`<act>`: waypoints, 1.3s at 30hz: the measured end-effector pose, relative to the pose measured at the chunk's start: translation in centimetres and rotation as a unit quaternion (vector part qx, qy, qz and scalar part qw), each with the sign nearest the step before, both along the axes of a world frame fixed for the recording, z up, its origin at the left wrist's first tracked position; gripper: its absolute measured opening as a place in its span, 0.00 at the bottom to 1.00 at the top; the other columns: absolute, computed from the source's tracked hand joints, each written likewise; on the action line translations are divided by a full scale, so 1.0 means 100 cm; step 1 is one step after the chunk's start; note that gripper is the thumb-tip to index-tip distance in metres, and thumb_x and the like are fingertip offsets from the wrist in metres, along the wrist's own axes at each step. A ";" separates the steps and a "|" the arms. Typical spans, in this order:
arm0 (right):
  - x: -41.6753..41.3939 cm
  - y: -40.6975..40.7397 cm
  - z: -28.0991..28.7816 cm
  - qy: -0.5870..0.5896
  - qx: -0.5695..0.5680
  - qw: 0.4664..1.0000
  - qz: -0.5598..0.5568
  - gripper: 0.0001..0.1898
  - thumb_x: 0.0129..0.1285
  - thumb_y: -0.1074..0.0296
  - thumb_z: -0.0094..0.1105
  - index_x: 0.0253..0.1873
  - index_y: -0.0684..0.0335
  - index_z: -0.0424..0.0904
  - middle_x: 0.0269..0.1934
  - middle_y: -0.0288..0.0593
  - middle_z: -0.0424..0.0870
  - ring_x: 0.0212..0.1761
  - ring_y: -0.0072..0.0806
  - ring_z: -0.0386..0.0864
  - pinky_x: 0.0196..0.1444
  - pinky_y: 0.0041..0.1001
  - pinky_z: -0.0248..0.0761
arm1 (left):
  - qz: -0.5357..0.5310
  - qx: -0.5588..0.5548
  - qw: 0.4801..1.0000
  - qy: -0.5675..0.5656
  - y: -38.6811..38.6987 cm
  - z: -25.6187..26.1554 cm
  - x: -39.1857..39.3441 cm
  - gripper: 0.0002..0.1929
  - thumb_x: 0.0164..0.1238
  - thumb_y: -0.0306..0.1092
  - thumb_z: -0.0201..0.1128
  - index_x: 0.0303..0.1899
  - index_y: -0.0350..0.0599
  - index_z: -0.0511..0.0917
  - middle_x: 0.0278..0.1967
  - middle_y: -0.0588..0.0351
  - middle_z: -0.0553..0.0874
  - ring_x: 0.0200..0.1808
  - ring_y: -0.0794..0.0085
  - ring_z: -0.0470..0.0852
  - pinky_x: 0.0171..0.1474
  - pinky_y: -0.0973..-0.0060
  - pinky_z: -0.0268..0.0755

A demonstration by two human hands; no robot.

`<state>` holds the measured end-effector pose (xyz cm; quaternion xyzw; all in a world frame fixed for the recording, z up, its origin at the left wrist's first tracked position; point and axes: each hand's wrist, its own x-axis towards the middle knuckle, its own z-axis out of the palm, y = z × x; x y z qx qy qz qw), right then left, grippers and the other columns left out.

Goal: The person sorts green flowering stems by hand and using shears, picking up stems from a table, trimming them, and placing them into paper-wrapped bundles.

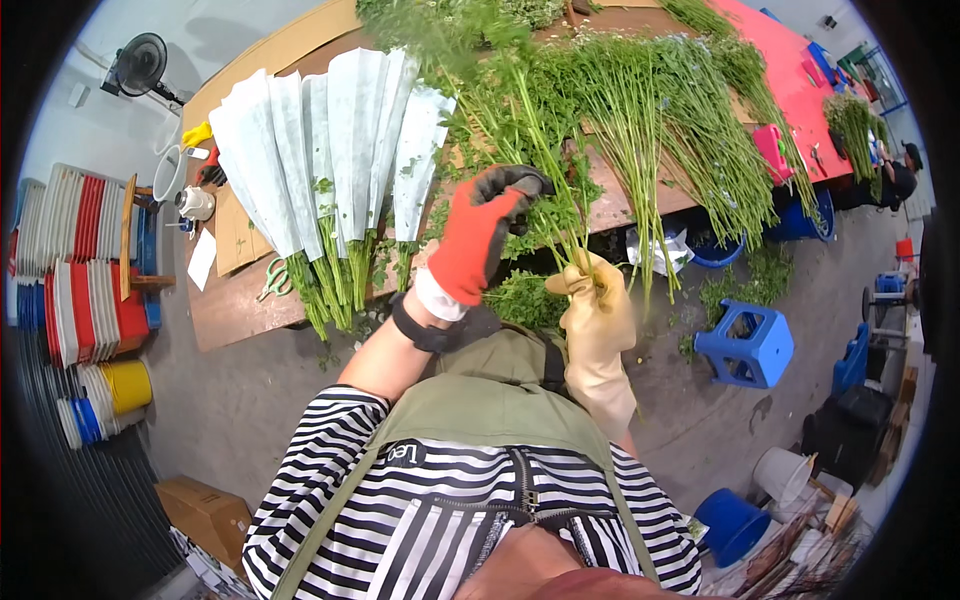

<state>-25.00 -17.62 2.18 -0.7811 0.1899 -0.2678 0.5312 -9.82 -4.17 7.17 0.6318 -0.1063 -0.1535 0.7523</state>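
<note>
My right hand (pixel 598 307), in a tan rubber glove, grips the lower ends of a bunch of green flower stems (pixel 559 157). The bunch leans up and away over the table, its leafy tops blurred. Beside its middle is my left hand (pixel 480 232), in a red glove with dark palm and fingers. Its fingers are curled, with their tips at the stems; whether any stem is pinched there is unclear. To the left lie several bunches wrapped in white sheets (pixel 356 142), their cut stem ends (pixel 360 274) pointing towards me.
Loose stems (pixel 630 150) cover the right part of the brown table (pixel 247 311). Green-handled scissors (pixel 277 279) lie near its left front edge. A blue stool (pixel 750 345) and blue tubs (pixel 716 247) stand to the right. Further off at the right is another person (pixel 900 180).
</note>
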 end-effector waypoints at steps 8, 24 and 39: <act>0.001 -0.006 -0.008 0.065 -0.100 0.993 0.006 0.12 0.79 0.70 0.71 0.63 0.60 0.87 0.34 0.39 0.97 0.34 0.36 0.94 0.40 0.32 0.84 | 0.055 0.163 0.943 -0.284 0.002 0.006 -0.015 0.21 0.75 0.41 0.81 0.59 0.38 0.88 0.46 0.57 0.91 0.44 0.67 0.88 0.48 0.65 0.82; 0.000 -0.009 -0.012 0.083 0.054 0.995 0.025 0.13 0.85 0.65 0.67 0.66 0.62 0.86 0.36 0.40 0.97 0.28 0.21 0.82 0.34 0.24 0.74 | 0.063 0.044 0.991 -0.108 0.008 -0.010 -0.004 0.11 0.80 0.30 0.74 0.56 0.35 0.89 0.41 0.61 0.93 0.41 0.74 0.88 0.48 0.68 0.82; 0.004 -0.010 -0.005 0.048 0.000 0.999 0.017 0.10 0.83 0.69 0.67 0.62 0.60 0.89 0.35 0.41 0.96 0.35 0.34 0.95 0.41 0.32 0.85 | -0.041 -0.011 0.992 0.115 0.002 -0.007 0.005 0.17 0.81 0.43 0.75 0.56 0.39 0.90 0.37 0.59 0.91 0.29 0.78 0.78 0.35 0.76 0.71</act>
